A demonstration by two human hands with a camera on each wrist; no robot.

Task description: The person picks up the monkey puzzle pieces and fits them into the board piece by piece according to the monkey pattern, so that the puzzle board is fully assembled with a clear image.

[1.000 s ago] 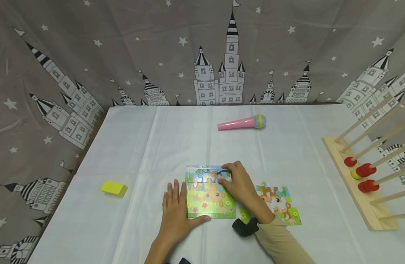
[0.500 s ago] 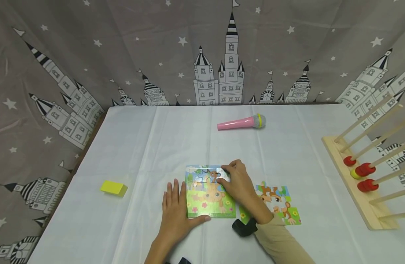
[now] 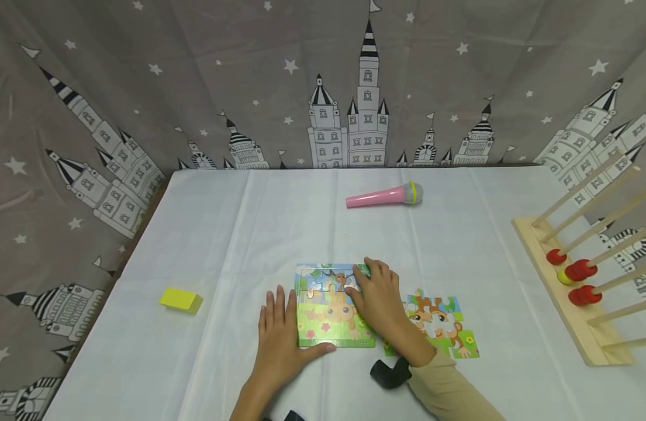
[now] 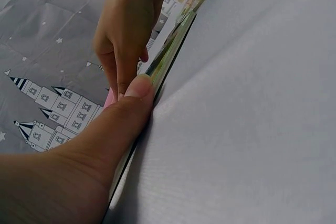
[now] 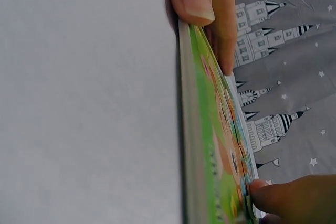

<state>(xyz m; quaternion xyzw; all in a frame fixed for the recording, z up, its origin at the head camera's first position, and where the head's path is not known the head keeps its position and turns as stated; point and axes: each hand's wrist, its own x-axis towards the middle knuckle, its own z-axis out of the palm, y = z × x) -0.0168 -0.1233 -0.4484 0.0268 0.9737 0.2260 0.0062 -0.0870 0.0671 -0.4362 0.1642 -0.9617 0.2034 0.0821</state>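
Note:
In the head view, a flat jigsaw board (image 3: 328, 318) with a cartoon animal picture lies on the white tabletop. My left hand (image 3: 278, 336) rests along its left side with the fingers straight. The left thumb (image 4: 134, 95) reaches across the board's near edge. At the board's top right corner, my right hand (image 3: 379, 298) has thumb and index finger on a puzzle piece (image 3: 349, 280), which looks nearly level with its neighbours. The right thumb (image 5: 275, 192) touches the board's picture side in the right wrist view. Several joined pieces (image 3: 441, 324) lie right of the board, partly behind the right wrist.
A pink toy microphone (image 3: 377, 197) lies toward the back. At left is a yellow block (image 3: 181, 300). A wooden peg stand (image 3: 570, 292) with red and yellow beads stands on the right. The right wrist carries a black device (image 3: 390, 373).
The piece under my right fingers has gone from tilted and shiny to lying flatter in the corner. My right hand has turned and lowered slightly. The left hand stays still.

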